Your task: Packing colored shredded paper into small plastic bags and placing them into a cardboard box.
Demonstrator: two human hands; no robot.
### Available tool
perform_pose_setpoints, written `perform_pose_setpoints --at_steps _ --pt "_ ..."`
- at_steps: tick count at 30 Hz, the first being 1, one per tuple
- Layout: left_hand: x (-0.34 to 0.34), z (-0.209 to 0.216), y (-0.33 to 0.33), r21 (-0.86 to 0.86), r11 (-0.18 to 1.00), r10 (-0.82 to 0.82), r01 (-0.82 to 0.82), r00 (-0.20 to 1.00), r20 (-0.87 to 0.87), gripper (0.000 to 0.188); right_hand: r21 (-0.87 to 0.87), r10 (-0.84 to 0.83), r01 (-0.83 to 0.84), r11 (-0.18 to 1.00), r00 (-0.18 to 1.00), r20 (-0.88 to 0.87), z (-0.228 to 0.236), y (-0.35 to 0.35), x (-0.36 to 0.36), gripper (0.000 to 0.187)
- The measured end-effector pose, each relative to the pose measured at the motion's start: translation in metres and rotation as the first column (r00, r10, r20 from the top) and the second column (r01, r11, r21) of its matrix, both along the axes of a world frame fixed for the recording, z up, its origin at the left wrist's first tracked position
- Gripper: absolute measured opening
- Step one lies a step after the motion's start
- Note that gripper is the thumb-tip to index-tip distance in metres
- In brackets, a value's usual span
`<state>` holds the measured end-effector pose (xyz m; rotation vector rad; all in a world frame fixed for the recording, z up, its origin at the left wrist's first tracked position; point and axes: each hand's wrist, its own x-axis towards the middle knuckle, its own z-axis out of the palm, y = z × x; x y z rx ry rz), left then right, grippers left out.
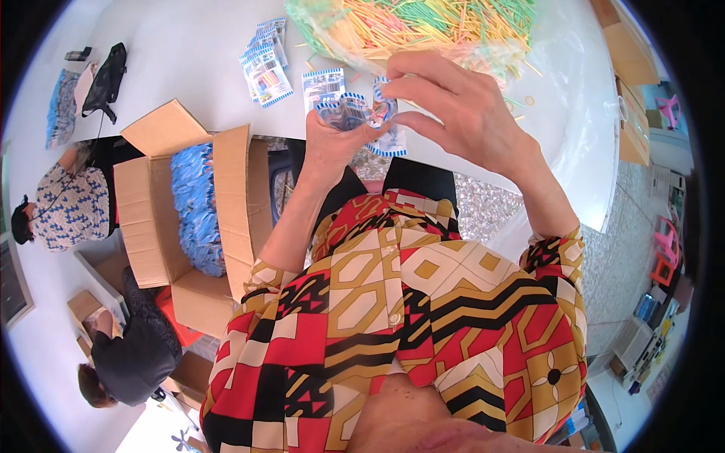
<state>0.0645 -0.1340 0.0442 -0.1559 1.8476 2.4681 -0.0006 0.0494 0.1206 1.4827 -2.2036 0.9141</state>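
At the table's near edge my left hand [332,147] is closed on a small plastic packet [343,113] with blue-and-white striped edges, which bends open between the two hands. My right hand [472,113] reaches in from the right, its thumb and forefinger closed around the packet's striped far side. Another printed packet [323,84] lies flat just behind my left hand. Beyond it to the left, several similar packets [266,73] overlap in a loose stack. Behind my right hand, a large clear bag [325,45] lies full of thin sticks [430,26] in yellow, green, orange and pink.
An open cardboard box [147,226] filled with blue packets [195,204] stands to my left. Past it are two people, one in a patterned top [74,200], one in dark clothes [136,340]. A dark bag [107,81] lies on the white table [181,45]. Cartons [633,121] stand at right.
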Motion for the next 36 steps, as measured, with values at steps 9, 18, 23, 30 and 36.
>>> perform_pose_setpoints --at_steps 9,18,23,30,36 --pt "0.003 0.003 0.007 -0.009 0.999 0.046 -0.046 0.999 0.004 0.027 0.069 0.028 -0.018 0.997 0.990 -0.141 -0.011 0.007 0.003 0.018" --pt "0.012 -0.004 0.011 0.037 0.999 -0.007 0.007 1.000 0.001 0.019 0.077 0.207 -0.196 0.977 0.963 -0.172 -0.004 0.017 0.009 0.015" --pt "0.009 -0.002 0.014 0.033 0.998 -0.046 0.046 0.999 -0.008 0.018 0.096 0.191 -0.176 0.980 0.965 -0.180 -0.008 0.022 0.008 0.016" --pt "0.003 -0.002 0.016 0.064 0.987 -0.149 0.147 0.988 0.035 0.018 0.027 0.148 -0.147 0.989 0.988 -0.048 -0.007 0.022 0.005 0.008" --pt "0.004 -0.011 0.014 0.101 0.990 -0.104 0.095 0.990 0.092 0.036 -0.084 -0.235 0.344 0.935 0.780 0.579 -0.026 0.033 -0.051 0.009"
